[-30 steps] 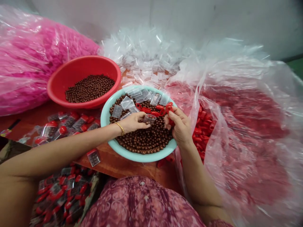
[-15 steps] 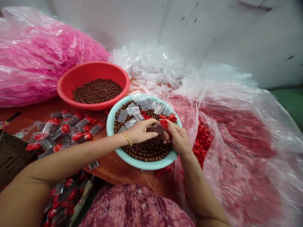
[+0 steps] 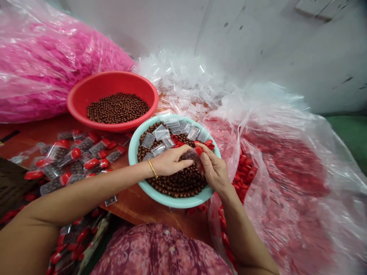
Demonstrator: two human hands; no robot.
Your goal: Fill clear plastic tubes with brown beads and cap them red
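Over the pale turquoise bowl point(image 3: 133, 168), my left hand point(image 3: 168, 162) grips a small clear plastic container point(image 3: 189, 155) between thumb and fingers. Dark contents show faintly through its wall. My right hand point(image 3: 215, 169) pinches a red cap point(image 3: 198, 151) at the container's right end; whether the cap is fully seated I cannot tell. Beneath both hands lie brown round beads point(image 3: 174, 188). Several clear containers point(image 3: 161, 132) rest on the beads at the bowl's far side, with loose red caps point(image 3: 209, 143) at its right edge.
Behind stands a red basin point(image 3: 77, 101) of brown beads. Capped containers point(image 3: 91, 163) lie heaped on the table at left, more below its edge. Clear empties point(image 3: 183, 101) are piled at the back. Bags of pink pieces point(image 3: 57, 65) and red caps point(image 3: 286, 160) flank the table.
The red cap has turned and come down against the container's right end, with my right fingers closing round it. My left hand has barely moved. The view has shifted slightly.
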